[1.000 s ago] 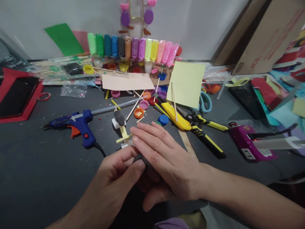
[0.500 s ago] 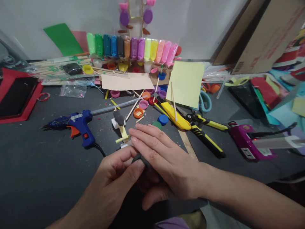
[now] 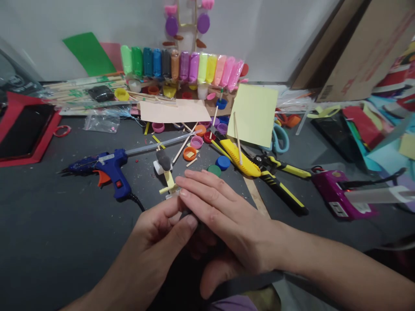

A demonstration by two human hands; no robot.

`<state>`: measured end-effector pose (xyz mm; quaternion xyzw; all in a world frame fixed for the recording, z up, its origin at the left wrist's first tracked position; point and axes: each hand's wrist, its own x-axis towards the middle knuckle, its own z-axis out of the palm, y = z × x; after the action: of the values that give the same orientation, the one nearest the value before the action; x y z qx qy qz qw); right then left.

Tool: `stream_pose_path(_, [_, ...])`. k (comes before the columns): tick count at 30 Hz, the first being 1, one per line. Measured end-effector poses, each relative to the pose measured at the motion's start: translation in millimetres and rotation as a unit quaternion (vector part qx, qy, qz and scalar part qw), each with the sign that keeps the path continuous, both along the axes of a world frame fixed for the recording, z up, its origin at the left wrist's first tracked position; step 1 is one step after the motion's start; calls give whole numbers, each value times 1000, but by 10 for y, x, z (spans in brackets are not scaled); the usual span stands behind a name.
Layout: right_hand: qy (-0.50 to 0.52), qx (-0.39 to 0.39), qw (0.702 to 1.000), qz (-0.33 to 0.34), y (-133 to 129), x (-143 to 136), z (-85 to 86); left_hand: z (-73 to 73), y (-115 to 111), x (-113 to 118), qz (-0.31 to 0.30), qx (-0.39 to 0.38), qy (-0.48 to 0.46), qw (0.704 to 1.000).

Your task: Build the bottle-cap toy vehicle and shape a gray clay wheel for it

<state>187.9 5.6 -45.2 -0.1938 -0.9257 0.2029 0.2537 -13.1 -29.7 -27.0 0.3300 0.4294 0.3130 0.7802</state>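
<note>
My left hand [image 3: 162,237] is closed on a lump of dark grey clay [image 3: 186,213], its thumb pressed along the near side. Only a small part of the clay shows between thumb and fingers. Over it lies my right hand [image 3: 223,211], fingers straight and held side by side, thumb apart below; the palm side is hidden. Just beyond the fingertips stands a small figure [image 3: 167,179] of pale yellow strips with a white piece and a dark grey lump [image 3: 164,160] at its top.
A blue glue gun [image 3: 113,170] lies to the left, its cord trailing toward me. Beyond my right hand are a yellow utility knife [image 3: 240,157], pliers [image 3: 279,185] and several bottle caps [image 3: 222,162]. Packs of coloured clay [image 3: 184,65] line the back wall. A purple power box [image 3: 340,194] sits at right.
Less of the dark clay shows now between my hands. My right thumb has dropped slightly lower and to the right. The whole view has shifted a little.
</note>
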Motion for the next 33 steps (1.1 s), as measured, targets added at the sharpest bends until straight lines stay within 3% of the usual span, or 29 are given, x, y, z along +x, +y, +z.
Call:
stream_pose_path(6, [46,-77,996,31,18,15,45,68,15,-3,4,-21,3,1000])
stream_pose_path(14, [53,-96,994,31,15,0,27,62,15,13,-1,-11,26,1000])
stream_pose_path(20, [69,-125,990,-21,13,18,49,51,5,-10,-20,-10,2,1000])
stream_pose_path(26, [100,-190,976,-15,38,65,135,94,39,-26,-22,17,45,999])
stream_pose_path(30, [126,-178,976,-24,63,60,134,106,42,-44,-37,45,68,996])
stream_pose_path(33, [138,-160,977,-25,60,59,137,42,21,-59,-30,46,26,998])
